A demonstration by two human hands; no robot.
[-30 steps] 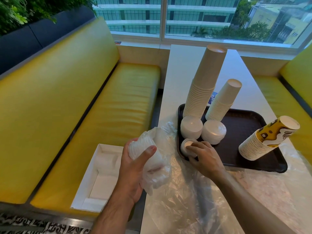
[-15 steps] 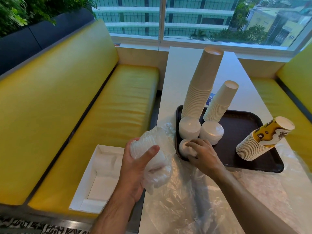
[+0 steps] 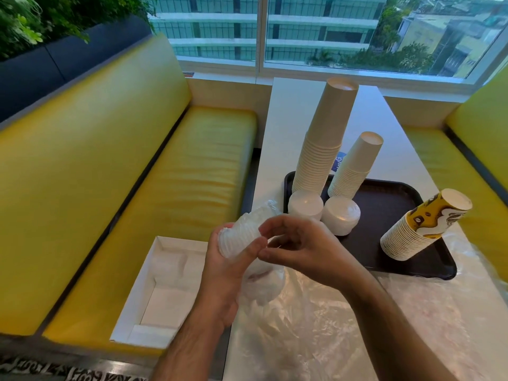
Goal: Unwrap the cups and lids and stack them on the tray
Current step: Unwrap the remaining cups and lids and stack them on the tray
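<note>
Just left of the tray, the left hand is gripping wrapped lids, their long axis pointing up-right; the right hand, fingers curled, is pinching at their near end.

Soft daylight comes in through the window ahead, giving the room a cool greenish cast. Shadows are faint. The clear plastic sheet on the table glints. Straight lines bow at the edges, and the corners blur slightly.
</note>
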